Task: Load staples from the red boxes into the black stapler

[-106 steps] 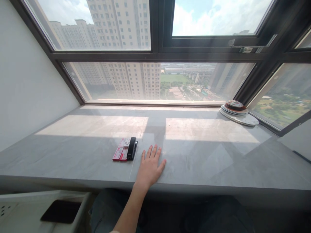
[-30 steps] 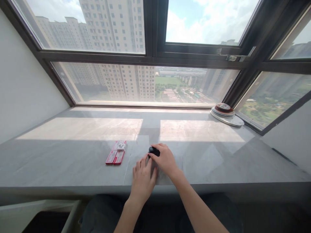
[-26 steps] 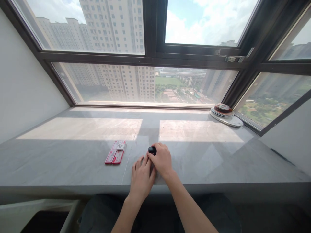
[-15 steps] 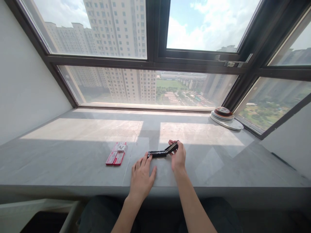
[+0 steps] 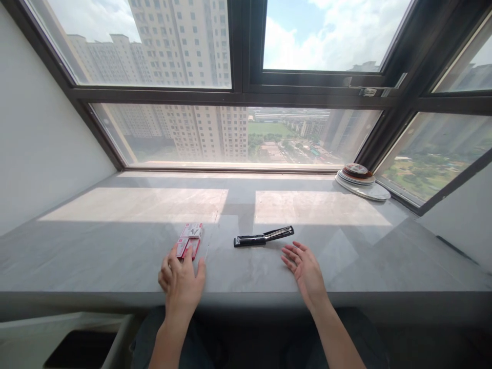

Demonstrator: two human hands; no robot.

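A black stapler (image 5: 249, 240) lies opened out on the grey marble sill, its hinged arm raised toward the right, and neither hand touches it. My left hand (image 5: 182, 274) is over the near end of several small red-and-white boxes (image 5: 193, 231), likely staple boxes. Its fingers are spread, with the fingertips at the front boxes; whether they press on them I cannot tell. To the right of the stapler, my right hand (image 5: 306, 271) hovers with its palm turned inward, fingers apart and holding nothing.
Stacked plates or discs (image 5: 361, 183) stand in the far right corner beside the window frame (image 5: 246, 97). The marble sill (image 5: 115, 256) ends at a front edge just before my knees. A white-rimmed bin or drawer (image 5: 57, 323) is below at left.
Both hands have come off the stapler, which stays on the sill with its arm up. My left hand moved left to the boxes; my right hand drew back to the right and opened.
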